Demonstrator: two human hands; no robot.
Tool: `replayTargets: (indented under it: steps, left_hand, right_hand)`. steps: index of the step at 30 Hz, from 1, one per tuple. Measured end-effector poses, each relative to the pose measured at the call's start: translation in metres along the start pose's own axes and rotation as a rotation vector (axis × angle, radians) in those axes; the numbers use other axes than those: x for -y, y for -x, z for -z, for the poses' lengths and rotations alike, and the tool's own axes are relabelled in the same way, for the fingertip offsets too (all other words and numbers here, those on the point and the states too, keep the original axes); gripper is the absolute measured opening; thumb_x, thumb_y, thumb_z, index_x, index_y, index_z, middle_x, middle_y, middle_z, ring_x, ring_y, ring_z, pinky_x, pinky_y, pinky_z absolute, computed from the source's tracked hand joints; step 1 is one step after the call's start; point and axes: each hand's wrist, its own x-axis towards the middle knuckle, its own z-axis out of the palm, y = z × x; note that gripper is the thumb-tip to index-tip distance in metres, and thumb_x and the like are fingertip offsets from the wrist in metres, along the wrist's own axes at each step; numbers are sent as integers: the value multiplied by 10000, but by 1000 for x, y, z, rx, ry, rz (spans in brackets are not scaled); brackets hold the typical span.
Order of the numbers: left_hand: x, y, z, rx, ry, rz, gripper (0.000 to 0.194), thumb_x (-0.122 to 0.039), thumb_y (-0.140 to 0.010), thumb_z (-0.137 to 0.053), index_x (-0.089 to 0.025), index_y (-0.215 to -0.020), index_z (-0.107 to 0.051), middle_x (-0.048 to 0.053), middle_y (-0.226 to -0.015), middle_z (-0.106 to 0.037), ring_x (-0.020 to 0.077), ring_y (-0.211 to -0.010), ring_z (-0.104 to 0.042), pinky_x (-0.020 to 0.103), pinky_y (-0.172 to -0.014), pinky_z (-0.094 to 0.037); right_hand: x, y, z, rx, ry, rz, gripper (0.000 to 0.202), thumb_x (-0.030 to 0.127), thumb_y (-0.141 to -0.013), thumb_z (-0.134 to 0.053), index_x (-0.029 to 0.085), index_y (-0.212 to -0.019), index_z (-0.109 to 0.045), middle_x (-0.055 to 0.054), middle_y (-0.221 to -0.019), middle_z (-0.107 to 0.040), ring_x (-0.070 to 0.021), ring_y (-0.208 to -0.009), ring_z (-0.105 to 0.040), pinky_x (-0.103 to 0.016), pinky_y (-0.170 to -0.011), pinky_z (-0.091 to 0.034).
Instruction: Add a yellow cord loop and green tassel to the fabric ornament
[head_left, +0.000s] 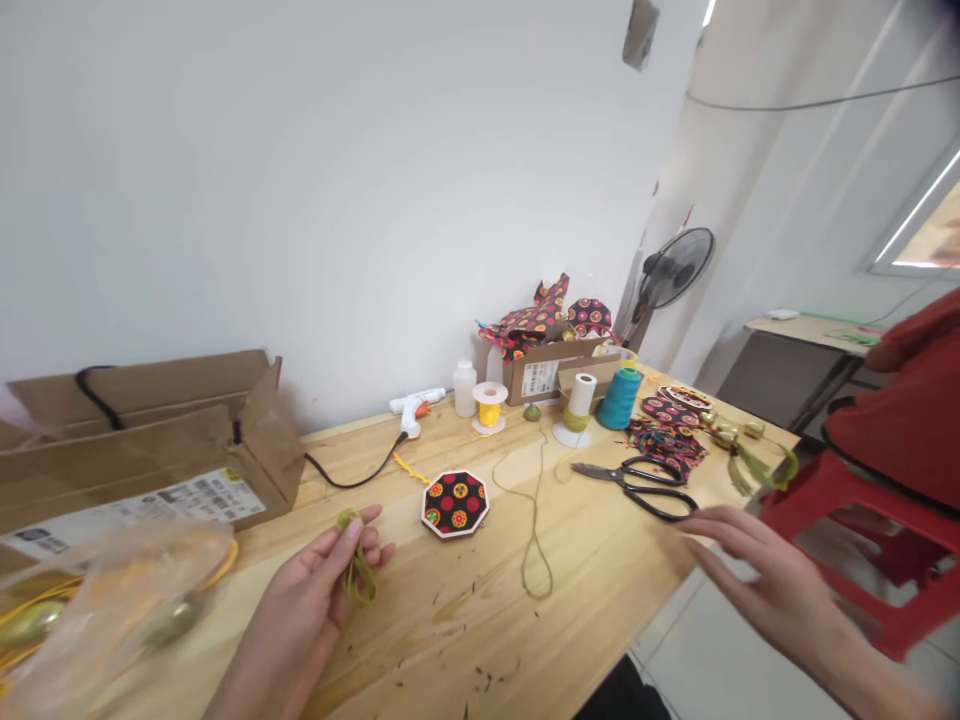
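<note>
My left hand (315, 580) pinches a small green tassel (361, 578) between thumb and fingers, its loops hanging below. At the right table edge my right hand (757, 570) is stretched out, holding nothing I can see. Its fingertips are close to the handle of black scissors (641, 485); whether they touch is unclear. An octagonal piece covered in patterned fabric (454, 503), with a white rim and a yellow cord, lies between the hands. Green string (536, 530) runs loosely across the table to its right, near a small green ball (532, 412).
Behind stand a white glue gun (414, 408), a white bottle (465, 388), a yellow thread spool (489, 412), a green cord spool (577, 415) and a teal thread cone (620, 399). Cardboard boxes (277, 455) flank them. Fabric scraps (667, 440) lie right; a person in red (900, 400) sits beyond.
</note>
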Motion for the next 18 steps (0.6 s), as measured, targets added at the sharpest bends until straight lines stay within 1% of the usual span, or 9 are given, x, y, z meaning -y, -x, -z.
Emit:
replayTargets:
  steps: [2, 3, 4, 6, 8, 10, 12, 14, 18]
  left_hand:
    - [1, -3, 2, -8, -4, -5, 184, -102, -738, -524, -123, -899, -611, -19, -605, -569, 71, -571, -555, 126, -587, -500]
    - [2, -4, 4, -5, 2, -4, 193, -110, -727, -540, -126, -908, -607, -23, -603, -567, 72, -568, -553, 134, -596, -501]
    - [2, -6, 5, 6, 8, 2, 202, -129, -717, -560, -129, -915, -604, -28, -597, -565, 75, -570, -551, 139, -604, -500]
    - [4, -9, 8, 31, 12, 19, 220, -178, -690, -606, -127, -904, -608, -32, -583, -564, 77, -572, -543, 134, -605, -490]
    - [6, -12, 10, 55, 15, 22, 251, -216, -657, -646, -126, -889, -615, -35, -573, -565, 79, -568, -535, 141, -615, -484]
    - [7, -14, 12, 56, 21, 23, 285, -244, -627, -673, -130, -882, -619, -36, -571, -571, 83, -565, -531, 155, -623, -481]
    - [8, -15, 13, 51, 28, 29, 311, -273, -606, -688, -138, -879, -623, -37, -563, -572, 86, -562, -526, 157, -609, -474]
    - [9, -14, 13, 46, 27, 52, 332, -296, -589, -698, -144, -876, -629, -35, -560, -573, 87, -569, -522, 154, -603, -465]
    - [12, -12, 12, 74, 29, 147, 350, -326, -564, -712, -149, -860, -650, -23, -559, -573, 93, -561, -506, 172, -603, -456]
  right_hand:
    - [41, -40, -12, 38, -98, 148, 212, 271, -798, -392, 223, -821, -598, -78, -867, -588, -194, -832, -545, -307, -729, -434]
    - [58, -59, -20, 106, -115, 177, 216, 273, -798, -401, 214, -819, -608, -73, -864, -587, -187, -830, -539, -300, -730, -425]
    - [72, -77, -29, 196, -114, 163, 210, 277, -790, -418, 210, -821, -615, -66, -874, -586, -182, -835, -533, -296, -736, -414]
    - [93, -107, -47, 241, -119, 143, 205, 307, -767, -455, 199, -782, -629, -59, -834, -591, -184, -811, -532, -294, -723, -407]
    - [109, -128, -64, 277, -129, 112, 209, 343, -702, -526, 164, -720, -632, -85, -804, -594, -219, -801, -524, -325, -706, -399]
    - [119, -139, -79, 326, -164, 90, 165, 280, -656, -561, 133, -595, -603, -106, -731, -592, -241, -777, -520, -347, -700, -386]
    - [122, -142, -88, 371, -238, 76, 138, 188, -652, -539, 130, -527, -552, -101, -677, -583, -232, -759, -515, -350, -709, -372]
    - [119, -139, -90, 403, -350, 56, 127, 154, -685, -499, 137, -562, -524, -78, -675, -577, -198, -737, -510, -329, -702, -372]
    - [113, -129, -77, 463, -635, 5, 185, 273, -835, -346, 157, -736, -451, -34, -734, -564, -113, -653, -506, -236, -598, -397]
